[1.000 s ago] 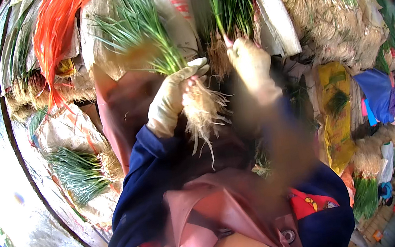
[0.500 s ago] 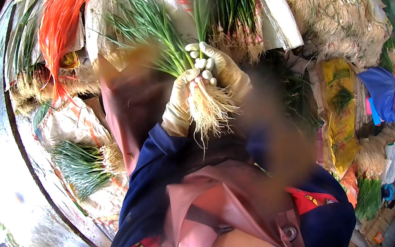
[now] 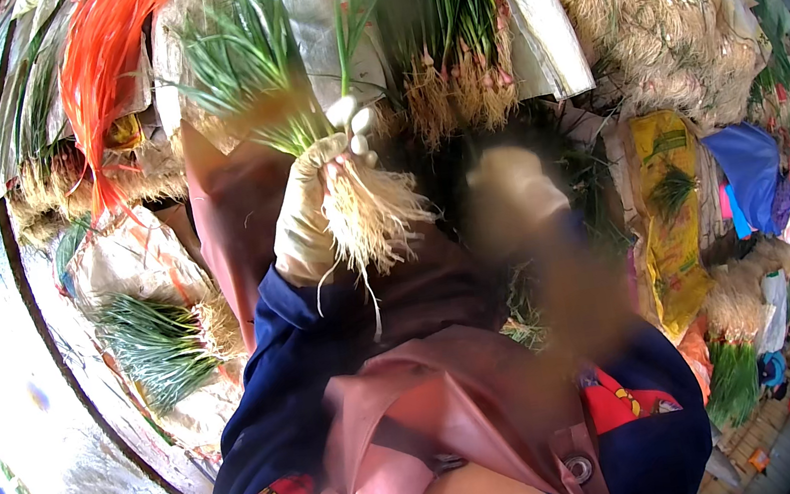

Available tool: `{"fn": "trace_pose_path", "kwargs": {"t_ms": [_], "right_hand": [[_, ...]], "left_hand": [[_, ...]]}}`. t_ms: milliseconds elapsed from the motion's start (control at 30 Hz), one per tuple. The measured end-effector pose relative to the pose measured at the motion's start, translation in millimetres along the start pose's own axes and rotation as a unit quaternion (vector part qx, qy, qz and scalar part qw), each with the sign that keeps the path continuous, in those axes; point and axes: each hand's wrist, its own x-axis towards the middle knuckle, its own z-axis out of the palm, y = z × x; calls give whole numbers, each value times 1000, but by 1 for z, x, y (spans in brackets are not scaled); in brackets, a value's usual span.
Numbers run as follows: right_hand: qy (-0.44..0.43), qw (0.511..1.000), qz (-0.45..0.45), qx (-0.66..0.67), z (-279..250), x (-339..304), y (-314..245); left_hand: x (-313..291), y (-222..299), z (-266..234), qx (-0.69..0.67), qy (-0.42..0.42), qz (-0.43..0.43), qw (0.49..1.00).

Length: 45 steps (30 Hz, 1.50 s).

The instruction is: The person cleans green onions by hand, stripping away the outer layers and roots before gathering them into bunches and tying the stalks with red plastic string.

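My left hand [image 3: 303,217], in a pale glove, is closed around a bunch of spring onions [image 3: 372,212]. Their green leaves point up and away from me, while the stringy pale roots hang down toward my lap. White glove fingertips show on the bunch's far side. To the right, apart from the bunch, my gloved right hand [image 3: 517,191] is smeared by motion, so its fingers cannot be made out. Dark green loose leaves [image 3: 583,180] lie nearest to it. A brown apron [image 3: 241,193] covers my lap below the bunch.
Orange plastic strips [image 3: 101,81] hang at the far left. A tied spring onion bundle [image 3: 159,349] rests on a white sack [image 3: 129,259]. Rooted onions are piled at the far middle [image 3: 460,46] and far right [image 3: 659,38]. A yellow sack [image 3: 675,253] lies at right.
My right hand has come off the bunch and moved right and slightly nearer. My left hand, still gripping the spring onions, has shifted left in the picture.
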Motion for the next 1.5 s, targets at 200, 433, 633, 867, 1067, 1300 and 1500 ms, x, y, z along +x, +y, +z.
{"fn": "trace_pose_path", "kwargs": {"t_ms": [200, 433, 633, 867, 1067, 1300, 1500], "right_hand": [[130, 981, 108, 90, -97, 88, -67], [94, 982, -31, 163, -105, -14, -114], [7, 821, -113, 559, -63, -14, -84], [-182, 589, -63, 785, -65, 61, -100], [-5, 735, -160, 658, -61, 65, -87], [207, 721, -8, 661, -81, 78, -38], [218, 973, 73, -22, -68, 83, -106]], "left_hand": [[21, -16, -14, -86, -50, -83, 992], [29, -21, -12, -5, -33, -73, 997], [43, -34, -26, -24, -39, -87, 995], [41, -32, -30, -90, -122, -121, 981], [42, -29, -49, -111, -107, -123, 980], [7, -19, -22, -132, -51, -43, 989], [14, -18, -36, -133, -88, 14, 987]]}}
